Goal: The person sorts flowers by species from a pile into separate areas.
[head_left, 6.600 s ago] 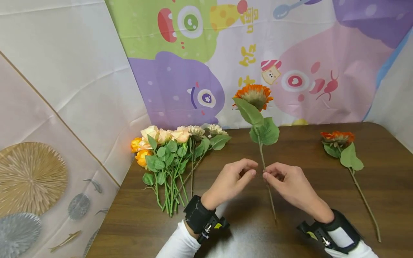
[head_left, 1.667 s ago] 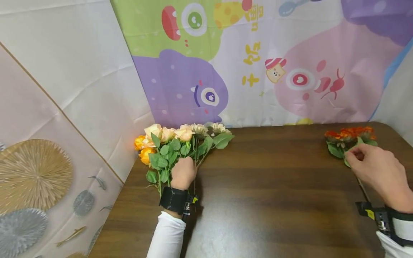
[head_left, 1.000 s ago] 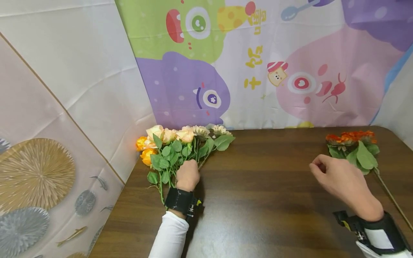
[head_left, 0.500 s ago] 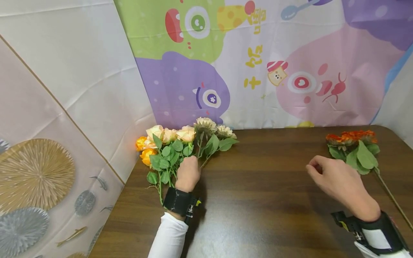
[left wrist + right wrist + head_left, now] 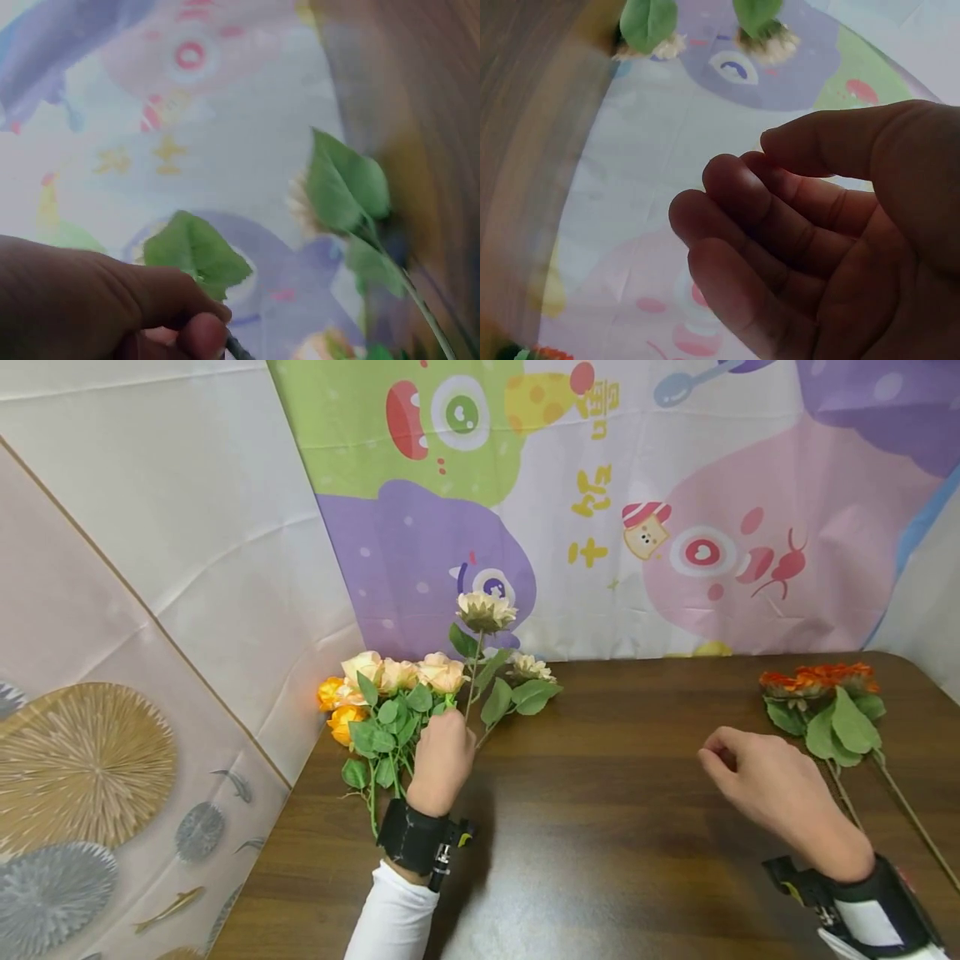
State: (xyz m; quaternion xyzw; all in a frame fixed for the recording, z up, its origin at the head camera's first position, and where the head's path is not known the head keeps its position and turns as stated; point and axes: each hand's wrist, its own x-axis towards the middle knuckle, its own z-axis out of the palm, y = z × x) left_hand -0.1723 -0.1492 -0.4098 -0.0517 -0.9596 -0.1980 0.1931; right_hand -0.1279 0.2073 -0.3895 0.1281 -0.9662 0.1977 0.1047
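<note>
White sleeves (image 5: 393, 914) lie nearest to us, and each wrist wears a black strap (image 5: 412, 835); the right one also carries a white patch (image 5: 870, 922). Beyond them, to the left, we see the left hand (image 5: 442, 760) above the brown table (image 5: 585, 827), pinching the stem (image 5: 474, 681) of a cream flower (image 5: 486, 610) between thumb and fingers. That flower stands almost upright, its head farther off than the hand and higher than the table's far edge. From the left wrist we make out a green leaf (image 5: 195, 251) just past the fingers.

To the right, the right hand (image 5: 787, 802) hangs over the table with its fingers loosely curled and holding nothing (its own wrist view shows us the thumb close to the forefinger, so the grip is narrow).

Farther left, beside the left hand, we find a cluster of peach roses (image 5: 441, 672) and orange roses (image 5: 347, 724), with a second cream flower (image 5: 531, 668) just right of the held one. At the far right, past the right hand, orange-red flowers (image 5: 821, 677) lie together. Farthest of all, we face a cartoon-printed cloth (image 5: 630, 602), purple, green and pink.
</note>
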